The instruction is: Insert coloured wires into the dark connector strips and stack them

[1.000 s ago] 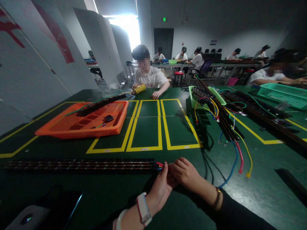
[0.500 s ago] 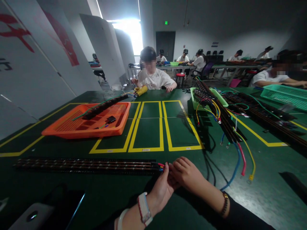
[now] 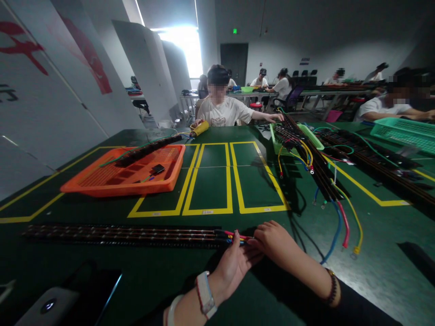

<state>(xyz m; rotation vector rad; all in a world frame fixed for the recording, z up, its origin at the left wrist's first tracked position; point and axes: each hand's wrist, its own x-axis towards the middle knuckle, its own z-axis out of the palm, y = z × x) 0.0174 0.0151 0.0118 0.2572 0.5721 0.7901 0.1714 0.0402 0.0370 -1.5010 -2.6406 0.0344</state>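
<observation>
A long black strip [image 3: 129,234] with copper-coloured bars and pale dots lies across the near part of the table. Red, yellow and blue wires [image 3: 239,237] run out of its right end. My left hand [image 3: 234,267] is turned palm up at those wires, its thumb over them and its fingers reaching underneath. Fingers closed round the far ends of the wires, my right hand [image 3: 277,246] sits just beyond it, knuckles up. The wire tips are hidden inside the right hand.
Behind the strip stands an orange basket [image 3: 122,188] with another strip over its rim. At right, dark strips [image 3: 316,163] with coloured cables rest over a green basket [image 3: 311,137]. A co-worker [image 3: 220,106] sits opposite. A phone-like device [image 3: 50,308] lies front left.
My right hand has moved a little to the right, and more of the wires shows between my hands. The co-worker opposite has stretched an arm towards the strips over the green basket.
</observation>
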